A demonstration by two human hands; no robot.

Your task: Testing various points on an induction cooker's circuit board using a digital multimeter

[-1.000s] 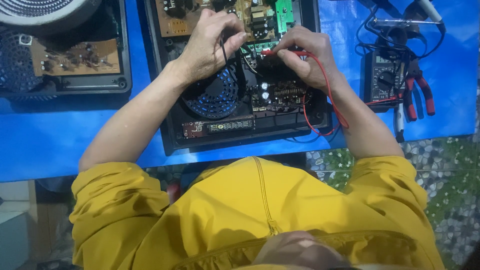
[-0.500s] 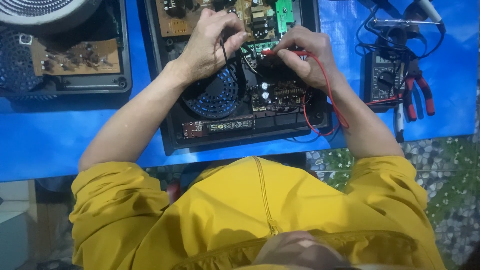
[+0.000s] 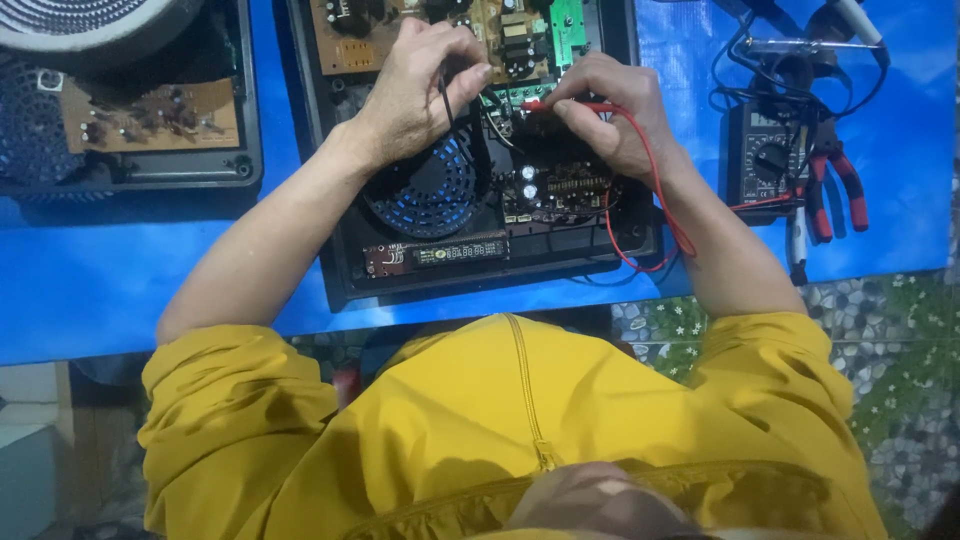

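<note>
My left hand (image 3: 415, 85) pinches a black probe (image 3: 443, 95) and my right hand (image 3: 605, 110) pinches a red probe (image 3: 560, 105), both hands closed on them and close together but apart, over the opened cooker (image 3: 480, 200) on the blue worktop (image 3: 120, 270). The probe tips meet the board (image 3: 520, 130) between my hands, just above the fan (image 3: 425, 190). The red lead (image 3: 655, 190) loops off to the meter (image 3: 765, 160), which lies beside red pliers (image 3: 835, 185), right of my hands.
</note>
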